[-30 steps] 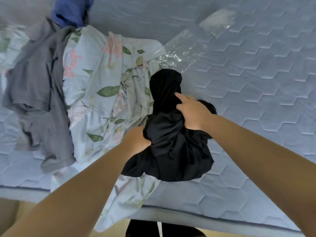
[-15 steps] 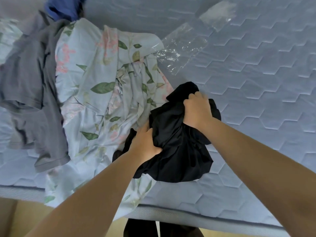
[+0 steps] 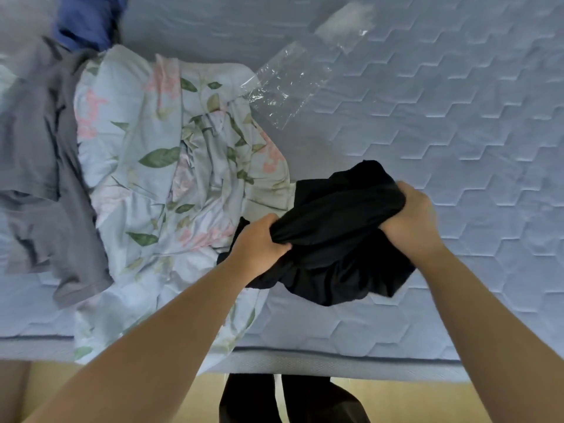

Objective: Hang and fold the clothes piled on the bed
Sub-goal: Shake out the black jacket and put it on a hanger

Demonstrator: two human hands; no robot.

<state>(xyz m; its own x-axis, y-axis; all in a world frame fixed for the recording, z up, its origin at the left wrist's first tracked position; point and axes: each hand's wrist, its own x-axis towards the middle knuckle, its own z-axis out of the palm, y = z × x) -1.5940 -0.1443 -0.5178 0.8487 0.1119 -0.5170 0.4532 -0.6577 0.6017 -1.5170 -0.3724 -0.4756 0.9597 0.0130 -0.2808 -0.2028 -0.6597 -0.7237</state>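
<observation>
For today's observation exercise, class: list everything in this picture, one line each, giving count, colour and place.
black garment: one, black, bunched and held over the mattress near its front edge
floral cloth: one, pale blue with green leaves and pink flowers, left of centre
grey garment: one, grey, far left
blue garment: one, dark blue, top left
plastic bags: two, clear, upper centre
mattress: one, light blue, quilted
left hand: grip on black garment
right hand: grip on black garment
</observation>
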